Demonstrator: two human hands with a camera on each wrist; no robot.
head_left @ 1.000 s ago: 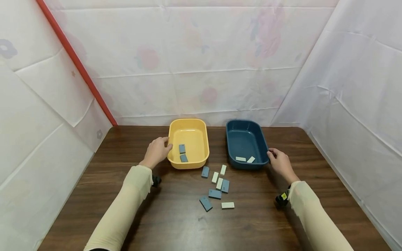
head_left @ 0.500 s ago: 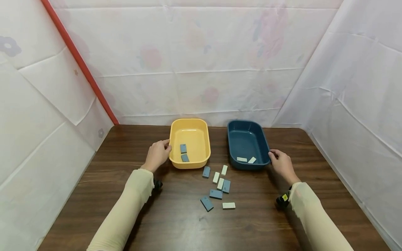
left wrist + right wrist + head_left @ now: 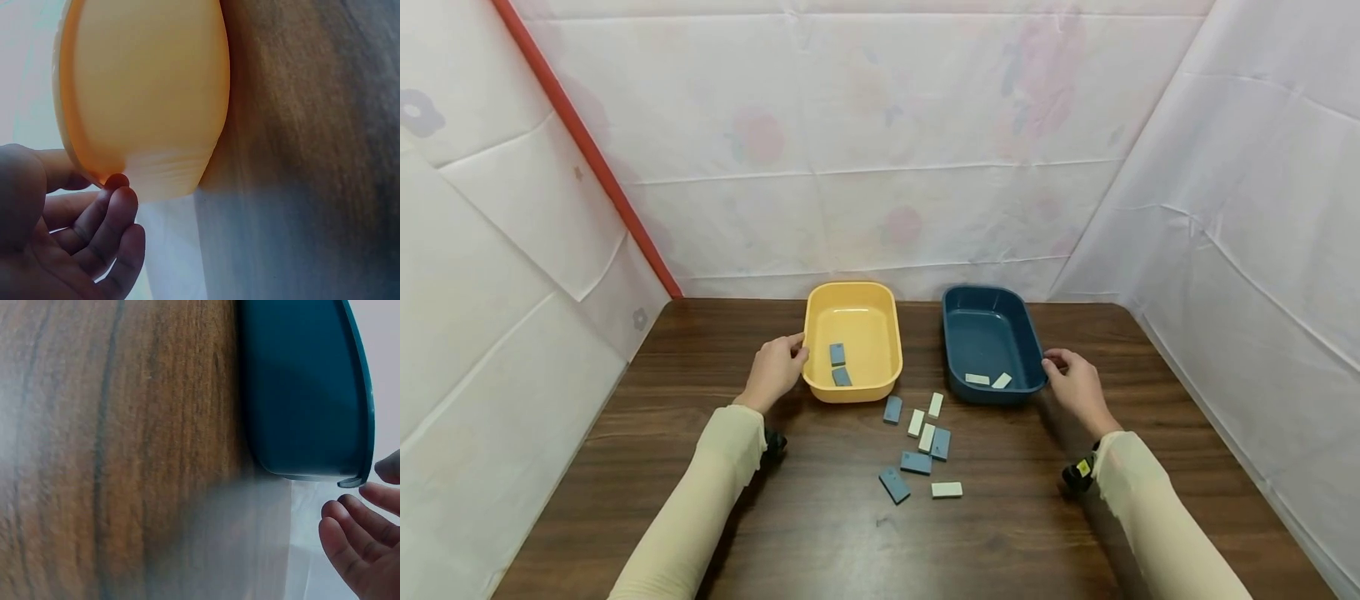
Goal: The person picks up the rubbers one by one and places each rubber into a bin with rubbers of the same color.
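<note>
My left hand (image 3: 775, 369) pinches the left rim of a yellow plastic bin (image 3: 820, 293); in the left wrist view its thumb and fingers meet at the rim (image 3: 69, 134). Inside that bin lie two blue-grey domino-like tiles (image 3: 837, 355). Beside a dark blue bin (image 3: 992, 396) is my right hand (image 3: 1075, 387), fingers loosely bent. The right wrist view has its fingertips (image 3: 332, 511) right by the bin's rim corner, with the thumb apart from it. Two white tiles (image 3: 977, 379) lie in the blue bin.
In front of the bins, several blue-grey tiles (image 3: 916, 463) and several white tiles (image 3: 947, 490) lie scattered on the brown wooden table (image 3: 820, 533). White cloth (image 3: 865, 167) hangs behind and at both sides. A red strip (image 3: 583, 146) runs down the left.
The left fingers have closed on the yellow bin's rim. My right hand has loosened slightly at the blue bin's rim. The tiles keep their places.
</note>
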